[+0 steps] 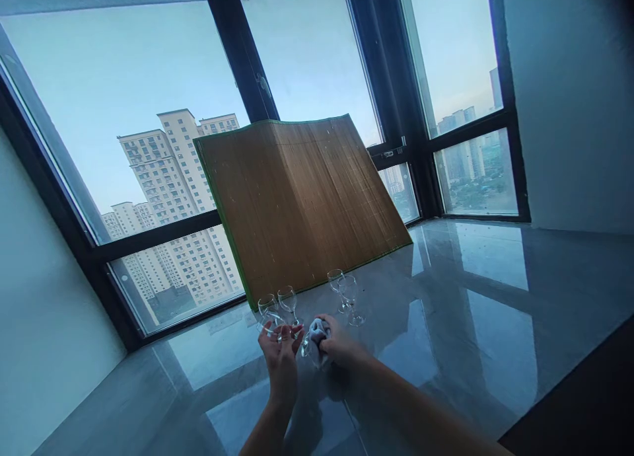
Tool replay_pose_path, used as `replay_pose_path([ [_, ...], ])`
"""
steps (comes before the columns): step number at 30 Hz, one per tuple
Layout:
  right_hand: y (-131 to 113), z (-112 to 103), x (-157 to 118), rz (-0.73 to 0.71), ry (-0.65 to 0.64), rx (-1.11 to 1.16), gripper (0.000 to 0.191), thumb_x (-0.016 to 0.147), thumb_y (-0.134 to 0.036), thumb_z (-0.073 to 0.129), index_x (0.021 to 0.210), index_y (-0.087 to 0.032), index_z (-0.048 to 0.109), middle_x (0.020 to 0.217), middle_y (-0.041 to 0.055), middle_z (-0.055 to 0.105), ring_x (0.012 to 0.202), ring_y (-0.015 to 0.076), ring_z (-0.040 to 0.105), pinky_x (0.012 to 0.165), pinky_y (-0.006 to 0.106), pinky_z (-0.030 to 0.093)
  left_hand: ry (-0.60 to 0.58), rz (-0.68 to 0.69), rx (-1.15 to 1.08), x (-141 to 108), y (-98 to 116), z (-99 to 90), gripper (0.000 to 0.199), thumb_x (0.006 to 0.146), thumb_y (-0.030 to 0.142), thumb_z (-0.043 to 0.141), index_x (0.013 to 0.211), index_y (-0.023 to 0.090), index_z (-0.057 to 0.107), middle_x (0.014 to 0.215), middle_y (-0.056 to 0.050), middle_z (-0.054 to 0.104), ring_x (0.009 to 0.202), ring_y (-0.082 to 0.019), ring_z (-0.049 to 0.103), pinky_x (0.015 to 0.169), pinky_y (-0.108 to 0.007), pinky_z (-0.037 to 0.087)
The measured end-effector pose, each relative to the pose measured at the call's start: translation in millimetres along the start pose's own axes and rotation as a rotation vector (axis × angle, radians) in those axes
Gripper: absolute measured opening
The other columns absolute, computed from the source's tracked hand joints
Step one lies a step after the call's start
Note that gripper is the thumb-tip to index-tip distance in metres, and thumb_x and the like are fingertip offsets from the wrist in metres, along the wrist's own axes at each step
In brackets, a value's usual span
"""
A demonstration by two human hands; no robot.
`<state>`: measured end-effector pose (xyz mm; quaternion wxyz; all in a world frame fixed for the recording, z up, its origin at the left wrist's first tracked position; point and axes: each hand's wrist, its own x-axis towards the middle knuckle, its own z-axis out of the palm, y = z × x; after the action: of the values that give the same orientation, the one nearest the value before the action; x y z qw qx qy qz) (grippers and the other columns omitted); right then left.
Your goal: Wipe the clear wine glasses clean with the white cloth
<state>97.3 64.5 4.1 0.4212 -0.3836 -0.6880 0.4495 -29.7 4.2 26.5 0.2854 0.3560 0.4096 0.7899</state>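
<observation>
Near the middle of the glossy ledge, my left hand (281, 350) has its fingers curled round a clear glass (272, 324). Just to its right, my right hand (341, 342) grips a crumpled grey cloth (318, 332). Clear glass shows beside and below the cloth, partly hidden by it. Behind my left hand stand two stemmed glasses, one at the left (266, 303) and one closer to the middle (287, 300). Two more stemmed glasses, one farther back (335, 281) and one nearer (349, 289), stand upright beyond my right hand.
A brown slatted mat (307, 198) with green edging leans against the dark window frame (148, 234) behind the glasses. The grey reflective ledge (446, 324) extends to both sides. Its dark front edge lies at the lower right, and pale walls flank the windows.
</observation>
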Motion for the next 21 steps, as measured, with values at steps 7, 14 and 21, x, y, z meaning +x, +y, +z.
replay_pose_path([
  [7, -10, -6, 2, 0.188, 0.017, 0.524, 0.057, 0.058, -0.026, 0.066, 0.114, -0.023, 0.057, 0.075, -0.0012, 0.065, 0.057, 0.0174, 0.058, 0.048, 0.024, 0.038, 0.037, 0.081, 0.236, 16, -12, -16.4, 0.06, 0.084, 0.046, 0.071, 0.129, 0.029, 0.033, 0.111, -0.005, 0.057, 0.082, -0.019, 0.07, 0.075, -0.038, 0.06],
  [14, -22, -12, 0, -0.123, 0.203, 0.511, 0.048, 0.059, -0.026, 0.067, 0.106, -0.021, 0.058, 0.084, 0.0017, 0.068, 0.074, 0.0192, 0.062, 0.061, 0.026, 0.045, -0.083, 0.078, 0.433, 20, -32, -25.1, 0.075, 0.081, 0.056, 0.068, 0.139, 0.025, 0.033, 0.118, -0.012, 0.059, 0.085, -0.022, 0.069, 0.07, -0.037, 0.056],
  [21, -31, -14, -20, -0.291, 0.108, 0.05, 0.048, 0.066, -0.014, 0.056, 0.113, -0.021, 0.063, 0.087, 0.0014, 0.072, 0.079, 0.0197, 0.065, 0.073, 0.028, 0.048, -0.243, -0.088, 0.251, 26, -28, -24.6, 0.074, 0.07, 0.05, 0.077, 0.134, 0.022, 0.051, 0.124, -0.015, 0.067, 0.102, -0.03, 0.07, 0.083, -0.041, 0.057],
])
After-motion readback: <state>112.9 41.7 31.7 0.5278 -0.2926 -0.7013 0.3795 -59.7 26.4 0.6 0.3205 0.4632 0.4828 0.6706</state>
